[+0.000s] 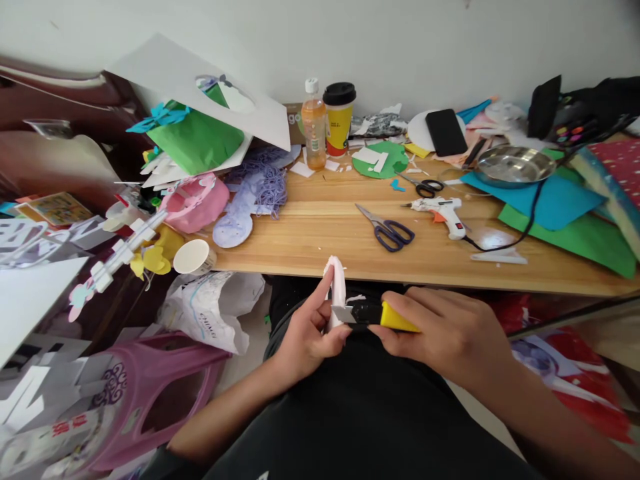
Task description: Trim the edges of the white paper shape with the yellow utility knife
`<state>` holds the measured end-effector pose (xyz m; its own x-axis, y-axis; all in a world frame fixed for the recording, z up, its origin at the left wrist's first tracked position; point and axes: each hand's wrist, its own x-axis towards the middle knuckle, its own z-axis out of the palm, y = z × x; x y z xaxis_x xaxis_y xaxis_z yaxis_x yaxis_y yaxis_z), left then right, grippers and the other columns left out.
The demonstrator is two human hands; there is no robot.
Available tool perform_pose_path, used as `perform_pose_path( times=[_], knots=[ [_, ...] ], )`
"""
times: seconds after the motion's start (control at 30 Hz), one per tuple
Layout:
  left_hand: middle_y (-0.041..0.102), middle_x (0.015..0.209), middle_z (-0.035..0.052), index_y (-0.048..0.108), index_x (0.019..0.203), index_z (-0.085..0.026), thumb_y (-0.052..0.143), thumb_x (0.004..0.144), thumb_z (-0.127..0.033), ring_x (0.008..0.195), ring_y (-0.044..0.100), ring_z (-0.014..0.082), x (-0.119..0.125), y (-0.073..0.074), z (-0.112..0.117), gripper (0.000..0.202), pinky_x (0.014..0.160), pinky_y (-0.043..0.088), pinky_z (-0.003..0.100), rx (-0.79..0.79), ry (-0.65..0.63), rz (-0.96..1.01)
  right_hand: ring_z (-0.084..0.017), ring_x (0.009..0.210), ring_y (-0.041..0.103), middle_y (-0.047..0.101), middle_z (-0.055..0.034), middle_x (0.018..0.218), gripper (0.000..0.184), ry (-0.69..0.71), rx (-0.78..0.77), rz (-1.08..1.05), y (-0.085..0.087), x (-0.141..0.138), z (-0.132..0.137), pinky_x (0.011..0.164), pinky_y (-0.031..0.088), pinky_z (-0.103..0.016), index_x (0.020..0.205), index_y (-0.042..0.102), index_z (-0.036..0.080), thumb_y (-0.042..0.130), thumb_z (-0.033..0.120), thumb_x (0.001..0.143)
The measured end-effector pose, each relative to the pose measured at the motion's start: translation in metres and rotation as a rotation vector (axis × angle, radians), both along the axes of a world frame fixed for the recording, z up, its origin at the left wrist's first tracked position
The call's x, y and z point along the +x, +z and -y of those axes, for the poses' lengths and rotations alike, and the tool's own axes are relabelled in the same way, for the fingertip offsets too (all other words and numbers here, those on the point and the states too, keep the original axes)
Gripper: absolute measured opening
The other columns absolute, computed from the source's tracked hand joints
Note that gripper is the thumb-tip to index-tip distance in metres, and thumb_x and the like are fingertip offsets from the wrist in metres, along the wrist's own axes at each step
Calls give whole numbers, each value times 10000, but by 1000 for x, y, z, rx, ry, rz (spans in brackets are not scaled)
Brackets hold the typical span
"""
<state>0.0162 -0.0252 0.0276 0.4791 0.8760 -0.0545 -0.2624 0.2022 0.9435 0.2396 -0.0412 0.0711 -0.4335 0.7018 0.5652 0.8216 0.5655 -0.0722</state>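
Note:
My left hand (316, 320) grips a curved, pale pinkish-white piece (339, 283), its index finger stretched along the side and the thumb below. I cannot make out what the piece is made of. In my right hand (440, 330) is a utility knife (395, 317) with a yellow and black handle. Its short metal blade points left and meets the lower part of the piece, close to my left thumb. A thin white shaving (356, 298) shows just right of the piece. Both hands are over my lap, at the table's front edge.
On the wooden table (300, 250) lie blue-handled scissors (390, 230), a white glue gun (445, 212) with a black cord, and smaller black scissors (425, 187). Behind stand a drink bottle (314, 127) and a yellow cup (339, 123). A paper cup (194, 257) and pink stool (135, 400) are left.

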Motion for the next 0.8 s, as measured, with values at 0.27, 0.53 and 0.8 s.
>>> perform_pose_path(
  times=[0.27,0.53,0.8],
  knots=[
    [581,722,-27,136,1633,-198,760,858,-454,552,436,72,-1,0,0,1027,510,350,185,30,-7,1,-168,593,629,636,-15,656,250,-8,7,12,-1,4,-1,599,405,-316,913,675,165,641,409,952],
    [559,700,-42,166,1631,-212,761,851,-415,550,434,74,-1,1,-1,1002,499,328,181,-11,-25,-131,-166,569,614,634,-16,654,259,-7,4,-1,-4,1,-3,593,401,-324,882,672,176,626,420,957],
    [517,665,-45,190,1629,-186,750,855,-479,547,417,81,-1,-1,-1,999,495,313,189,28,-9,-92,-167,574,618,634,-21,654,268,-15,5,-8,-5,3,-5,587,399,-323,916,690,154,637,415,951]
  ],
)
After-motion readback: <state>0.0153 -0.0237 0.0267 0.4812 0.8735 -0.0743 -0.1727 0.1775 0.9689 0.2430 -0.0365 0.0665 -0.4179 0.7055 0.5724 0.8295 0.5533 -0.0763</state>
